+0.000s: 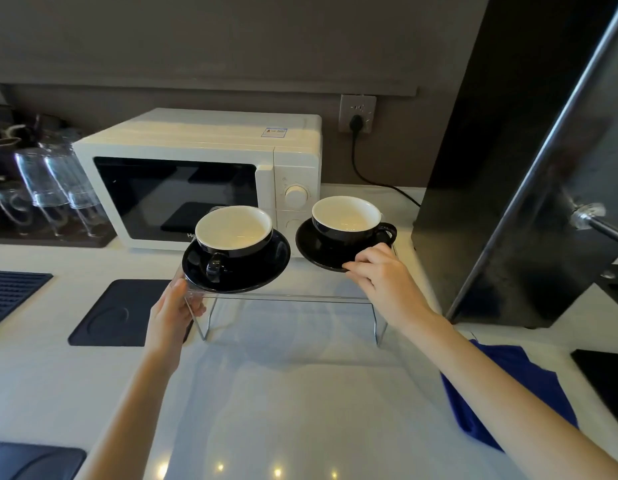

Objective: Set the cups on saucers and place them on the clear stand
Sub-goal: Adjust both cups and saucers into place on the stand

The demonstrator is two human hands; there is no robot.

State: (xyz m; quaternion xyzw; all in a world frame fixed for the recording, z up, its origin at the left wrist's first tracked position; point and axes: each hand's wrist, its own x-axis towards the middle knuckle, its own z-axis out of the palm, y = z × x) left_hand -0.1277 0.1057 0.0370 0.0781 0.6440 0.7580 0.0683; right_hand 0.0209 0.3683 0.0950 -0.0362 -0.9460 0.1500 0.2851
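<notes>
Right hand (380, 275): grip pinches near rim of right saucer (312, 244), w/ right cup (347, 216) on it. Left hand (177, 306): grip wraps clear stand (287, 297) at left front corner, just below left saucer (259, 268) w/ left cup (234, 230). Both sets sit atop stand; left saucer overhangs front edge. Microwave (196, 147) close behind; open table (283, 410) in front. Stand's far edge hard to make out.
</notes>
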